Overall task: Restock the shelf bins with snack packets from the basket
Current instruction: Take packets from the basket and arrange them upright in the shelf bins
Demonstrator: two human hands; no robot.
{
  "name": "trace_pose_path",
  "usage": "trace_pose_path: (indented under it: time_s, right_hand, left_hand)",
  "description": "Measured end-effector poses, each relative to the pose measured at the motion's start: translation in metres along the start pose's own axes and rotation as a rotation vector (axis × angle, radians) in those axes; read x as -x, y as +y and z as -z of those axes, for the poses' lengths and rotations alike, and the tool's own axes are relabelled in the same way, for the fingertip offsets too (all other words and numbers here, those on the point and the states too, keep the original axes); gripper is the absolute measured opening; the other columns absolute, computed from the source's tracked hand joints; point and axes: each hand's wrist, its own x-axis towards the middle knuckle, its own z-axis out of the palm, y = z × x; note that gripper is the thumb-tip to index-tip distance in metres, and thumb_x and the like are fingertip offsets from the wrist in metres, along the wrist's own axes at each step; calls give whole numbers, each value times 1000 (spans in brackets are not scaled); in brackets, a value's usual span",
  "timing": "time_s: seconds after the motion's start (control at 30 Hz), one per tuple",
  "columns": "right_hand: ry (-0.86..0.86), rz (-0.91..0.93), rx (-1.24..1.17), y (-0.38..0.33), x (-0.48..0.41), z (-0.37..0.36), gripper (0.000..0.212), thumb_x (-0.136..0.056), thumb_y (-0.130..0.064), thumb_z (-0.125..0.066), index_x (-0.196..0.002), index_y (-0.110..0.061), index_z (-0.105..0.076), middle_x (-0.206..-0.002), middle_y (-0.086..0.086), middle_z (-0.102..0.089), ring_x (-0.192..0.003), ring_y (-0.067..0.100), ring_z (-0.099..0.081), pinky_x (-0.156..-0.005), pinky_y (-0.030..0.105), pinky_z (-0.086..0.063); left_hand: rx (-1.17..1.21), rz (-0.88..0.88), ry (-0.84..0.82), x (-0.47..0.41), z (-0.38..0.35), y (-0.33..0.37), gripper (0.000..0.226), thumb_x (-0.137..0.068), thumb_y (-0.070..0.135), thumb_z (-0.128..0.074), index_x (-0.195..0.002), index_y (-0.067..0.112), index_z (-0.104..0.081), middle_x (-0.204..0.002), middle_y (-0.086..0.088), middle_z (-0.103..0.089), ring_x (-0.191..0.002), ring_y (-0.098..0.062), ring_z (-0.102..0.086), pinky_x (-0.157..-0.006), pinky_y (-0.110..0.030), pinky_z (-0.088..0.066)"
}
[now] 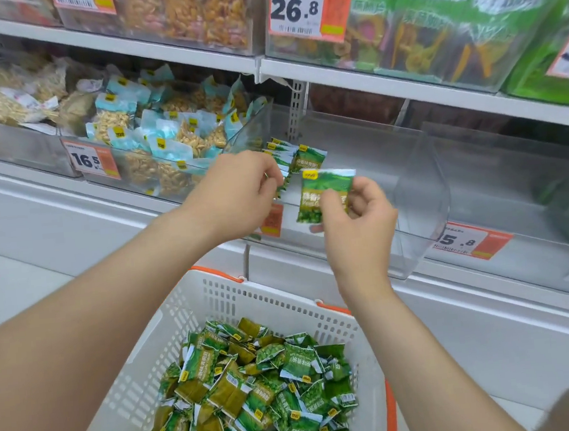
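Shelving fills the upper half of the view: white metal shelves carrying clear plastic bins, with orange-and-white price tags clipped to their fronts. At 6 o'clock a white perforated basket (276, 295) with orange trim sits below the shelf edge, heaped with small green snack packets (257, 389).

Dead centre, the left hand (239, 191) reaches into a clear bin (411, 187), its fingers curled against the near end of a short row of green packets (305, 156) standing on edge in the bin's left corner. Whether it pinches them or only steadies them cannot be told. Just at 4 o'clock of it, the right hand (359, 215) pinches one green packet (326, 194) between thumb and fingertips, upright and face-on, in front of the bin's open mouth. The rest of that bin shows only its clear walls and floor.

At 10 o'clock a neighbouring bin (166, 139) is piled with pale-blue packets of nuts behind a tag reading 16.5 (90, 160). At 12 o'clock hangs a tag reading 26.8 (296, 8), and at 1 o'clock large green bags (464, 10) crowd the upper shelf. A plain white ledge (69, 213) runs below the bins from 9 to 4 o'clock.
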Motion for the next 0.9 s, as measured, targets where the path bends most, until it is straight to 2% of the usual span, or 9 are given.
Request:
trace_pose_path:
  time_s: [0.1, 0.17, 0.23, 0.33, 0.43, 0.53, 0.6, 0.67, 0.9]
  right_hand:
    - [67, 61, 137, -5, -33, -6, 14, -86, -11, -67, -97, -18, -69, -73, -12, -73, -62, 1, -61, -67, 27, -54]
    - [22, 21, 335, 1, -59, -11, 10, -83, -16, -66, -90, -23, -66, -65, -15, -69, -59, 2, -58, -65, 26, -50]
    - [-46, -66, 477, 14, -87, -19, 4, -79, -17, -62, -83, -19, -63, -59, -11, -63, -65, 14, -56, -62, 30, -45]
    - [-97, -145, 687, 30, -122, -32, 14, -75, -11, -60, -87, -5, -64, -80, 11, -66, -85, 33, -56, -61, 40, -48]
    - [-169, -202, 905, 36, -149, -45, 11, -79, -6, -60, -89, -7, -55, -96, 15, -61, -92, 36, -54, -56, 33, -42]
    - [-251, -300, 1069, 43, -172, -60, 33, -89, -9, -62, -120, -5, -51, -125, 17, -58, -113, 34, -60, -72, 34, -49]
    - [-313, -338, 1165, 49, -184, -70, 46, -90, -9, -62, -133, -2, -46, -130, 16, -59, -116, 34, -62, -64, 33, -48]
    - [-337, -321, 1238, 52, -194, -79, 51, -89, -7, -63, -137, 0, -45, -135, 17, -57, -123, 32, -59, -68, 32, -47]
    - [-268, -220, 1298, 68, -213, -99, 41, -85, 4, -70, -125, 0, -61, -135, 20, -58, -125, 36, -58, -79, 34, -46]
  left_hand:
    - [-247, -89, -81, -9, -11, -11, 28, -98, 25, -49, -113, 19, -72, -112, -9, -72, -106, -34, -65, -89, -47, -55]
    - [-312, -101, -184, -13, -17, -11, 44, -94, 40, -37, -105, 14, -71, -109, -14, -69, -105, -38, -63, -88, -48, -55]
    - [-353, -124, -268, -17, -23, -10, 57, -93, 48, -24, -91, 12, -69, -99, -15, -68, -98, -38, -63, -86, -47, -54]
    - [-341, -150, -325, -23, -30, -16, 69, -94, 61, -14, -73, 15, -61, -83, -10, -63, -85, -35, -60, -80, -46, -53]
    - [-292, -136, -319, -29, -37, -23, 75, -99, 67, -12, -70, 15, -59, -76, -8, -60, -78, -33, -58, -71, -42, -49]
    - [-308, -144, -303, -34, -39, -22, 68, -106, 58, -20, -72, 15, -60, -77, -8, -61, -76, -32, -55, -64, -38, -39]
    - [-307, -158, -285, -38, -40, -22, 66, -106, 57, -24, -71, 15, -60, -79, -8, -62, -76, -31, -55, -60, -36, -38]
    - [-304, -141, -270, -42, -41, -24, 64, -104, 60, -29, -77, 15, -66, -77, -7, -61, -74, -30, -55, -54, -32, -32]
    - [-360, -161, -232, -50, -47, -36, 69, -96, 72, -28, -86, 21, -74, -78, -3, -63, -81, -29, -62, -54, -29, -35]
